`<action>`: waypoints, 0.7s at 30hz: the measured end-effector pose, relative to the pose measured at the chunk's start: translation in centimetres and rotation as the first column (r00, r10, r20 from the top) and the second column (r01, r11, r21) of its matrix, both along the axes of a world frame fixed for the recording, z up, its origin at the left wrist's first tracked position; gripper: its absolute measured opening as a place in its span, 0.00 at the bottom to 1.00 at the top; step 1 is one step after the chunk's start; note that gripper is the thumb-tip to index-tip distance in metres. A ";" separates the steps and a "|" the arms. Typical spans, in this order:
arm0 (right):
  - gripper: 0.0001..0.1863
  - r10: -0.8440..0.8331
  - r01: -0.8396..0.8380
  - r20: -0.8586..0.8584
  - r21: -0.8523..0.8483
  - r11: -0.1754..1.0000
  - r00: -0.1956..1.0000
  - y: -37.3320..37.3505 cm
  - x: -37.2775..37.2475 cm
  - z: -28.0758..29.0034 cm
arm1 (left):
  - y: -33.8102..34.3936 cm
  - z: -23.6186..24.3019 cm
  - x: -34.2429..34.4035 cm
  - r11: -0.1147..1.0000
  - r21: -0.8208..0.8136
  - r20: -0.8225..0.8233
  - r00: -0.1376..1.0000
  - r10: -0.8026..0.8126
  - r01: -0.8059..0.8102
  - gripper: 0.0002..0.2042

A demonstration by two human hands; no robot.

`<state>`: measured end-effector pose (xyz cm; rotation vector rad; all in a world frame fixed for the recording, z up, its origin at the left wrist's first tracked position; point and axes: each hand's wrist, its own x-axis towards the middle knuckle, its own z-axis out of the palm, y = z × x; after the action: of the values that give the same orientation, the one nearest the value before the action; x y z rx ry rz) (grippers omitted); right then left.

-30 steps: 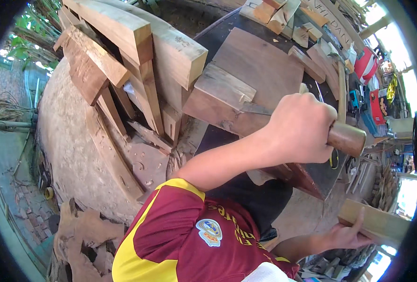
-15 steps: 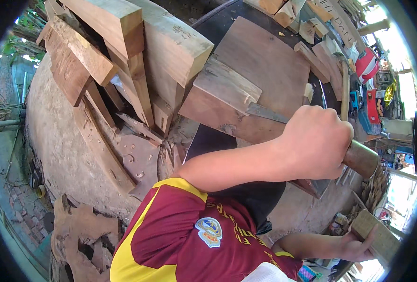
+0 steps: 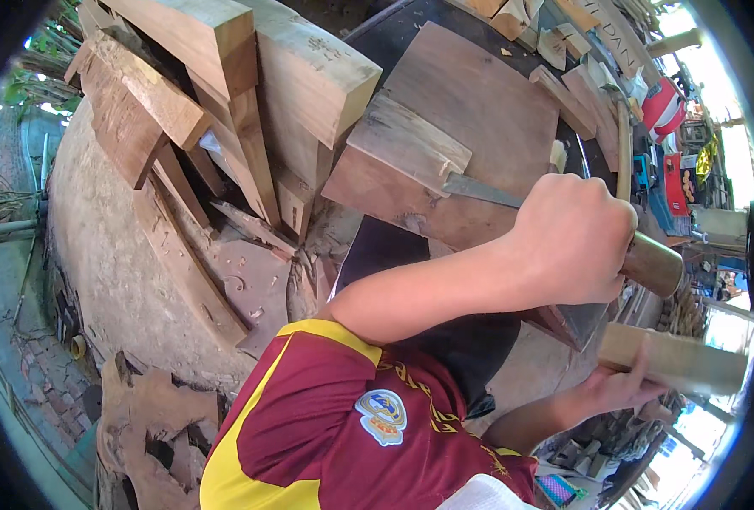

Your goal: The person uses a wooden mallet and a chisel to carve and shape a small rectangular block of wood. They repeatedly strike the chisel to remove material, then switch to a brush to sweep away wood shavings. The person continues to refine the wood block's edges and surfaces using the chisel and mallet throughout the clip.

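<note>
My left hand [image 3: 574, 240] is a fist around a chisel whose blade [image 3: 483, 190] points left and whose thick round handle [image 3: 656, 265] sticks out on the right. The blade's tip meets the end of a pale, weathered wood piece [image 3: 407, 140], which lies on a wide brown board [image 3: 479, 93]. Lower right, my right hand [image 3: 622, 387] grips a wooden block [image 3: 691, 361], with one finger stretched along it. The block is below the chisel's handle end, with a gap between them.
Thick timber beams [image 3: 309, 72] lean in a stack at the left. A gnarled wood slab [image 3: 147, 425] stands lower left. Wood offcuts [image 3: 564, 102] and a wooden stick-like handle [image 3: 623, 153] lie at the upper right, near a red and white helmet-like object [image 3: 666, 110].
My right hand has raised the wooden block up and leftward, nearer the chisel's handle. My left hand and the chisel have barely shifted; the tip stays at the pale wood.
</note>
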<state>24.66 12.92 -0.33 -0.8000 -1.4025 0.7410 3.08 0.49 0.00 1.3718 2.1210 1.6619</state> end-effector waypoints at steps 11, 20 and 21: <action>0.47 0.112 -0.108 0.059 -0.068 0.992 0.992 -3.5 -1.8 -1.6 | -0.5 -0.4 0.4 0.999 -0.006 -0.058 0.997 0.051 -0.052 0.08; 0.45 0.158 -0.198 0.552 0.014 0.980 0.819 -2.8 1.9 -5.0 | 0.4 -0.6 0.4 0.990 0.034 -0.118 0.983 0.141 -0.138 0.07; 0.45 0.191 -0.195 0.463 -0.039 0.980 0.866 -2.5 2.1 -4.1 | 0.5 -0.7 0.4 0.989 0.015 -0.132 0.980 0.147 -0.146 0.07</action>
<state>26.74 10.46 -4.40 -0.8749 -1.9414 0.7213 3.51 1.01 -0.75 1.3956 2.3462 1.6717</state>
